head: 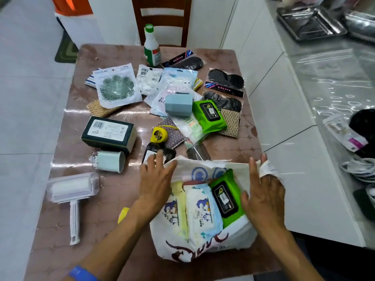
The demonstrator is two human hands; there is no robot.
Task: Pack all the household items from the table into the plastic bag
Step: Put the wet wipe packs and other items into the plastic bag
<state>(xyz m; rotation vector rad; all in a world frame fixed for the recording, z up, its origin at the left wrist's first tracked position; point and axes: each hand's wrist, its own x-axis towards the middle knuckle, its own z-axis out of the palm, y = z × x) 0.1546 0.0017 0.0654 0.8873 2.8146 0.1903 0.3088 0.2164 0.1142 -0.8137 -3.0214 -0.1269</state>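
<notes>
A white plastic bag (239, 238) lies open at the table's near edge. Inside it are two baby wipe packs (203, 211) and a green wipe pack (225, 197). My left hand (156, 179) rests on the bag's left rim, fingers spread and reaching past it over a black item (172, 153). My right hand (263, 191) grips the bag's right rim and handle. On the table lie another green wipe pack (209, 115), a yellow tape measure (160, 134), a dark box (109, 133), a lint roller (71, 189), a cotton swab cup (109, 163) and a bottle (151, 47).
Packets, eye masks (225, 80) and woven pads cover the far half of the brown table (101, 220). A wooden chair (162, 19) stands behind it. At the right a white counter (324, 82) holds metal trays and cables.
</notes>
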